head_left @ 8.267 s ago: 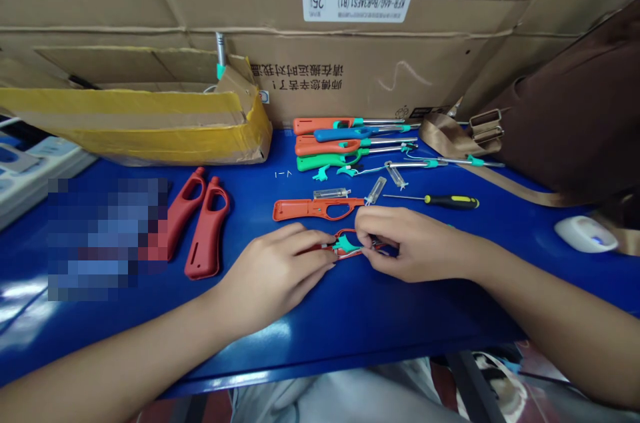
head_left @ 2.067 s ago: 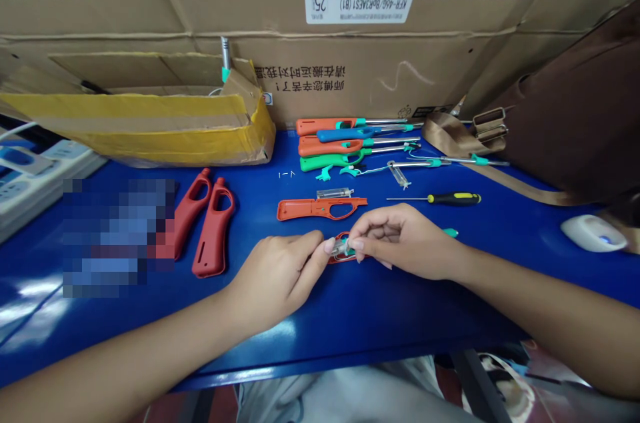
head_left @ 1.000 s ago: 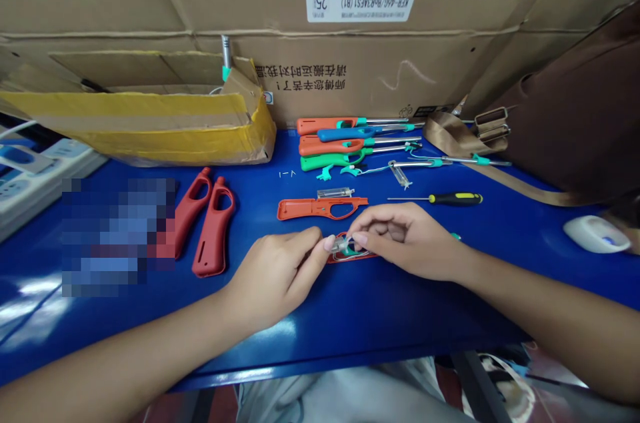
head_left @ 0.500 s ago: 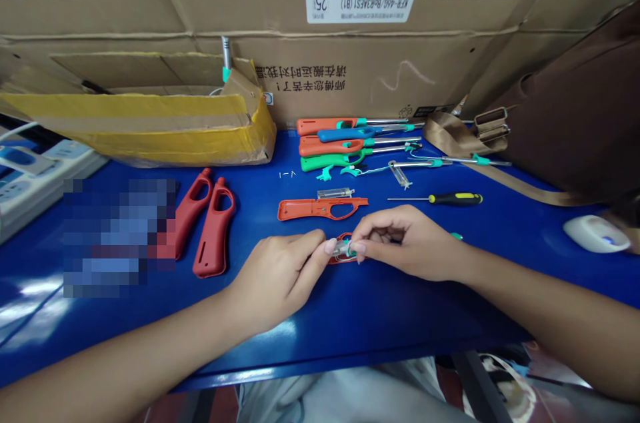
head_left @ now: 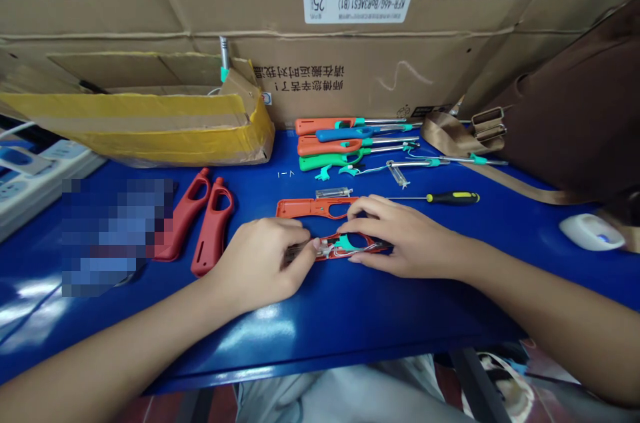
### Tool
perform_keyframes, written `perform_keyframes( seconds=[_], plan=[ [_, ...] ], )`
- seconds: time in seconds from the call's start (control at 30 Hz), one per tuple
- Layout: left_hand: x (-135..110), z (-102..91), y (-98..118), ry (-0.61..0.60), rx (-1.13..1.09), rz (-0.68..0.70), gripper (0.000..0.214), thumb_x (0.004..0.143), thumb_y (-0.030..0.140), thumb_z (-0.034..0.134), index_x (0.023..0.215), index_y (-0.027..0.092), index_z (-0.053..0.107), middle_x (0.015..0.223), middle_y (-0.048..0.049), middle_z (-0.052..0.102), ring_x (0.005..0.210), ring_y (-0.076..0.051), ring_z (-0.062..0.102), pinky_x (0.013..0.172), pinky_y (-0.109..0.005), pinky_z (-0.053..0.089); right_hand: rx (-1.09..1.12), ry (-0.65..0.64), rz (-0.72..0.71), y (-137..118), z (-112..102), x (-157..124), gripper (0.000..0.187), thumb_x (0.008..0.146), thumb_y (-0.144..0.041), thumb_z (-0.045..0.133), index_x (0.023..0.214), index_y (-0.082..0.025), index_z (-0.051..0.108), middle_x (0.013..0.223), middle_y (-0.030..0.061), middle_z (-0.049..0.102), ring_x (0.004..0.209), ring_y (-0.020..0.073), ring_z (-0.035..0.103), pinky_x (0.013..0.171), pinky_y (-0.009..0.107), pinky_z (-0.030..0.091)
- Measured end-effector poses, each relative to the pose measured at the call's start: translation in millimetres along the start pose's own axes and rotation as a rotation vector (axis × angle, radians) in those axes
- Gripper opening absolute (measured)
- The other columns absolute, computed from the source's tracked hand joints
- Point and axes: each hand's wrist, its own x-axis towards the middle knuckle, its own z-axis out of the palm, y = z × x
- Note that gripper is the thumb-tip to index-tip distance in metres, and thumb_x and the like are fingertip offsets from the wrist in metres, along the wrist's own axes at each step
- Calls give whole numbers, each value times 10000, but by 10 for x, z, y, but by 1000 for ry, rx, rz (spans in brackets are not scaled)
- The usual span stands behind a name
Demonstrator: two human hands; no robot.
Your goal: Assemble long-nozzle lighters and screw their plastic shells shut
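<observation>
An orange lighter casing half [head_left: 334,256] lies open side up on the table between my hands. Inside it are a teal trigger [head_left: 345,243], white wires and a clear part. My left hand [head_left: 273,260] is closed on the casing's left end, thumb pressing on the inner parts; a clear piece, perhaps the fuel tank, is partly hidden under its fingers. My right hand [head_left: 407,236] grips the right end, thumb on the near edge and fingers on the far edge. Just beyond lies the matching orange casing half [head_left: 295,208], with a clear fuel tank [head_left: 333,192] behind it.
Several long-nosed lighters [head_left: 330,144] and loose lighter parts lie at the back. A screwdriver [head_left: 453,198] rests behind my right hand. Two red casings [head_left: 213,230] lie to the left, before a taped cardboard box [head_left: 190,136]. A white mouse [head_left: 590,233] sits far right.
My left hand has shifted left and my right hand right, spreading apart along the casing. The teal trigger and wires, mostly covered before, now show inside the casing half.
</observation>
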Motion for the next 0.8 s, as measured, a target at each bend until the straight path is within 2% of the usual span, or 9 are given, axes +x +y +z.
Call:
perform_keyframes(
  seconds=[0.17, 0.27, 0.37, 0.57, 0.67, 0.73, 0.8],
  plan=[
    [-3, 3, 4, -18, 4, -20, 367, 957, 322, 505, 617, 185, 524, 621, -1, 547, 590, -150, 533, 573, -293, 301, 0, -28, -6, -8, -33, -1, 320, 976, -374, 612, 1258, -227, 650, 1248, 95, 622, 1129, 239, 596, 918, 387, 518],
    [-1, 2, 4, -25, -40, 21, 368, 985, 281, 457, 635, 184, 517, 633, 2, 555, 598, -144, 532, 593, -288, 326, 10, -35, 2, -6, -32, 1, 324, 980, -391, 607, 1261, -235, 645, 1263, 96, 620, 1130, 237, 603, 913, 378, 522],
    [4, -3, 3, -26, 6, 76, 357, 989, 256, 439, 665, 186, 570, 669, -10, 578, 653, -159, 556, 630, -291, 353, 14, -39, 2, -7, -29, 4, 320, 981, -394, 606, 1256, -235, 644, 1270, 96, 620, 1146, 236, 605, 930, 370, 518],
    [-6, -7, 7, 88, 167, 37, 311, 928, 336, 569, 655, 188, 557, 684, -13, 585, 648, -173, 560, 570, -288, 317, 4, -49, 0, -4, -25, 10, 322, 984, -371, 601, 1266, -217, 636, 1286, 99, 617, 1172, 241, 599, 954, 381, 514],
    [-12, 9, 2, 153, 158, 31, 154, 899, 290, 615, 779, 195, 599, 742, 0, 618, 644, -161, 564, 566, -279, 340, 1, -42, -9, 16, -17, 9, 323, 981, -364, 607, 1267, -215, 631, 1286, 97, 616, 1170, 241, 599, 957, 385, 515],
    [-18, 26, -4, 170, 111, 88, 54, 904, 243, 611, 877, 199, 626, 810, -4, 640, 707, -167, 587, 619, -283, 400, -3, -37, -17, 26, -14, 5, 318, 981, -364, 608, 1261, -215, 631, 1282, 97, 617, 1172, 240, 598, 965, 385, 514],
    [-21, 44, -13, 159, 60, 182, 60, 920, 215, 599, 952, 200, 649, 887, -16, 658, 790, -176, 606, 696, -295, 451, -6, -36, -23, 29, -15, -1, 320, 985, -373, 603, 1264, -220, 628, 1284, 96, 616, 1175, 239, 596, 966, 382, 514]
  ],
)
